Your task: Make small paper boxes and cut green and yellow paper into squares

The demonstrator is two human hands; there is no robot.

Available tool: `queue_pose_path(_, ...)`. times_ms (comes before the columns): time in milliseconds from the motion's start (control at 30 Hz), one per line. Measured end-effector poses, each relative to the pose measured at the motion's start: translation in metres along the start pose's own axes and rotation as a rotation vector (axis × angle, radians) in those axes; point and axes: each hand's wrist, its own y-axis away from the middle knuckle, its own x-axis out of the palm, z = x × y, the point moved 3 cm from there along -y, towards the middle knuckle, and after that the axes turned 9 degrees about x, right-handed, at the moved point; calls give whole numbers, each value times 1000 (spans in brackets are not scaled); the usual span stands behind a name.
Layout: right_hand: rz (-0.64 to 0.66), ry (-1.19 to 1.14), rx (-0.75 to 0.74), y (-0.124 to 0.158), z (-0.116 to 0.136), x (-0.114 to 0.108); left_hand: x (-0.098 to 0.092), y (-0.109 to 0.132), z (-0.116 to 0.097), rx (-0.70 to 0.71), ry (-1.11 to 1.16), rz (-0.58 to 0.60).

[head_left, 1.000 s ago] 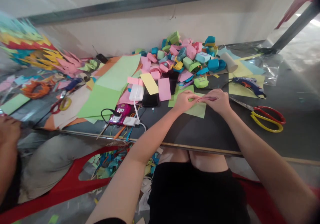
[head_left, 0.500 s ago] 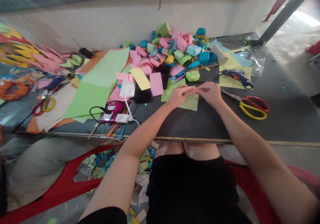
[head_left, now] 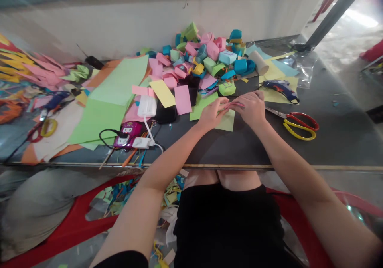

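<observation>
A narrow strip of pink paper [head_left: 231, 105] is pinched between my two hands, mostly covered by the fingers. My left hand [head_left: 212, 112] grips its left end, thumb and fingers pressed together. At the other end, my right hand [head_left: 250, 107] closes over the strip with bent fingers. Below the hands lies a green paper sheet [head_left: 226, 122] on the dark table. Scissors [head_left: 300, 126] with one red and one yellow handle rest to the right, their blades pointing toward my right hand. A folded lime-green paper piece [head_left: 227, 88] sits just beyond my fingers.
Folded paper pieces [head_left: 206, 54] are heaped at the back. A blue glue gun [head_left: 281, 90] lies right. On the left are large green sheets [head_left: 101, 112], black phones [head_left: 165, 112], a white power bank [head_left: 147, 106] and a purple power socket [head_left: 130, 134]. A co-worker's leg [head_left: 36, 212] shows lower left.
My hands stay on the pink paper, but the right hand has turned over it with its fingers bent further across. The whole view has shifted slightly.
</observation>
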Motion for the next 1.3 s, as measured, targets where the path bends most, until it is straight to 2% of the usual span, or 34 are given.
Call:
queue_pose_path(100,13,-48,19,1,-2,6,0,-2,1,-84,-21,-20)
queue_pose_path(267,-39,-139,49,3,-1,10,-4,0,2,-164,-72,-102)
queue_pose_path(567,-60,-211,28,-3,-8,16,1,0,-6,-97,-208,-167)
queue_pose_path(700,-17,-190,45,-2,-2,13,-1,-1,-4,-97,-184,-159)
queue_pose_path(900,55,-134,36,-1,5,14,3,-2,7,-79,-277,-120)
queue_pose_path(1300,100,-204,58,-1,-11,30,7,-4,18,-168,-219,-96)
